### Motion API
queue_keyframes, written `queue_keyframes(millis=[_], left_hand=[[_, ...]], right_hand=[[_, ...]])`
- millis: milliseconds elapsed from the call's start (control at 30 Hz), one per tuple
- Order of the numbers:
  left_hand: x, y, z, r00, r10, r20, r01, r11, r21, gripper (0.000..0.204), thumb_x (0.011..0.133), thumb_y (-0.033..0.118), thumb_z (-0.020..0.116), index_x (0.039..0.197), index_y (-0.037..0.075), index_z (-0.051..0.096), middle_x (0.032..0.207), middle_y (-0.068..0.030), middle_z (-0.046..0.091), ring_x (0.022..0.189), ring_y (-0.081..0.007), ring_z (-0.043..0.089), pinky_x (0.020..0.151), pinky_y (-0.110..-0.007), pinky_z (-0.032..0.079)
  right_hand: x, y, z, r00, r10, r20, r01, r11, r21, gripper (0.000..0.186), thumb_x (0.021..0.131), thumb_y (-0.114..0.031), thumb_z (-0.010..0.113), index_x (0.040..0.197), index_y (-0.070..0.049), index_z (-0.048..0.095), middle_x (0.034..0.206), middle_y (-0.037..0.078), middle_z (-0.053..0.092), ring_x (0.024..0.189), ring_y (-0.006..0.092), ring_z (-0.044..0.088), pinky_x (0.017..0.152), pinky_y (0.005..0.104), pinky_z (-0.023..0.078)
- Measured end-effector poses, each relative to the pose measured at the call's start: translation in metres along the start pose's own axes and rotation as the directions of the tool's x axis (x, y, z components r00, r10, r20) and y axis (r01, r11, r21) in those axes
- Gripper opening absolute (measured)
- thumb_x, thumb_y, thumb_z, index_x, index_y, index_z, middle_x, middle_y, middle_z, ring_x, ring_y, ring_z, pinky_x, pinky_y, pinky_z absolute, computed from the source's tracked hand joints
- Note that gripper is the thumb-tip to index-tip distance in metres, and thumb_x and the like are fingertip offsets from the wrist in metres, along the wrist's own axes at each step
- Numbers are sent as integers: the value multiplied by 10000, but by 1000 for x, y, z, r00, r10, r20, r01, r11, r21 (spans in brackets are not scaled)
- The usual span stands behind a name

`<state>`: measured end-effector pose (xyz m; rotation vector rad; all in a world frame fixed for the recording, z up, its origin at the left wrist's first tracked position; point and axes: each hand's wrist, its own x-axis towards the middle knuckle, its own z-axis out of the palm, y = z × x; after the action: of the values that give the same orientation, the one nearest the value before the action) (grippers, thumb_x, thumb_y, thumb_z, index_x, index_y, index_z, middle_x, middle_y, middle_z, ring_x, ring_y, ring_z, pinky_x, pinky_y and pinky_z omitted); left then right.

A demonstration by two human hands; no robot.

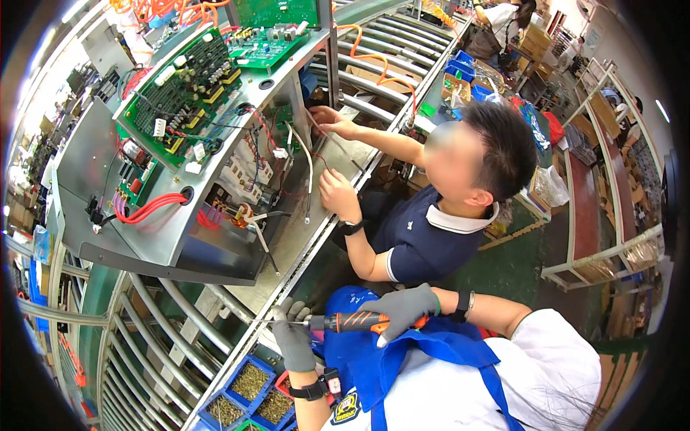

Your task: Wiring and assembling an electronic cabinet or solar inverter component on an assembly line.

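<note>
Right hand (408, 313) has its grip wrapped round the body of an orange-and-black power screwdriver (345, 322), which lies crosswise in front of the blue apron (438, 353), bit toward the roller conveyor (194, 314). Left hand (293, 343) is up at the bit end, fingers curled, but can't really tell if that grip is pinching the shaft (too small here). Blue bins (261, 363) of little brass-coloured parts sit just beside the left wrist.

power driver (348, 322): orange/black | gloves (408, 310): grey | apron (431, 359): blue | circuit board (277, 47): green
</note>
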<state>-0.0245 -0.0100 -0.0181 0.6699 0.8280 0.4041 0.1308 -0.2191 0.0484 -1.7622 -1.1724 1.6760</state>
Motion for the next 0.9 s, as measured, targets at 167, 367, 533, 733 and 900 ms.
queue_keyframes(millis=[167, 367, 533, 733, 900], left_hand=[[-28, -19, 27, 991, 129, -37, -126, 989, 81, 553, 956, 455, 506, 1178, -51, 484, 943, -137, 586, 772, -196, 559, 673, -300, 468], [-59, -45, 60, 992, 111, -60, -98, 977, 189, 489, 965, 402, 501, 1153, -48, 511, 989, -145, 578, 824, -190, 553, 715, -292, 457], [-77, -66, 64, 990, 130, -52, -117, 971, 209, 431, 964, 353, 511, 1113, -52, 516, 1002, -158, 587, 859, -211, 559, 787, -316, 461], [-94, -86, 47, 987, 91, -129, -39, 933, 358, 486, 974, 421, 462, 1124, -35, 541, 1004, -161, 631, 845, -244, 611, 718, -357, 507], [-105, -106, 48, 967, -46, -249, 143, 911, 387, 527, 976, 465, 434, 1145, -20, 550, 993, -144, 637, 827, -207, 603, 707, -311, 496]], right_hand=[[-12, 30, 8, 993, -118, -13, 118, 993, -30, 813, 754, -493, 712, 1360, -74, 369, 965, 148, 629, 844, 272, 630, 742, 362, 480], [-38, 84, 25, 980, -201, -10, 201, 979, 19, 666, 829, -407, 656, 1364, -127, 373, 932, 131, 646, 802, 265, 637, 708, 378, 488], [-64, 100, 30, 965, -251, -80, 258, 961, 98, 624, 789, -376, 665, 1316, -131, 438, 964, 132, 647, 809, 267, 634, 704, 383, 489], [-79, 134, 27, 932, -359, 40, 336, 902, 270, 677, 718, -427, 738, 1244, -90, 479, 954, 126, 620, 849, 244, 610, 728, 368, 466], [-108, 152, 15, 946, -302, 120, 257, 921, 294, 740, 697, -480, 771, 1211, -30, 486, 967, 96, 573, 914, 216, 559, 782, 347, 447]])
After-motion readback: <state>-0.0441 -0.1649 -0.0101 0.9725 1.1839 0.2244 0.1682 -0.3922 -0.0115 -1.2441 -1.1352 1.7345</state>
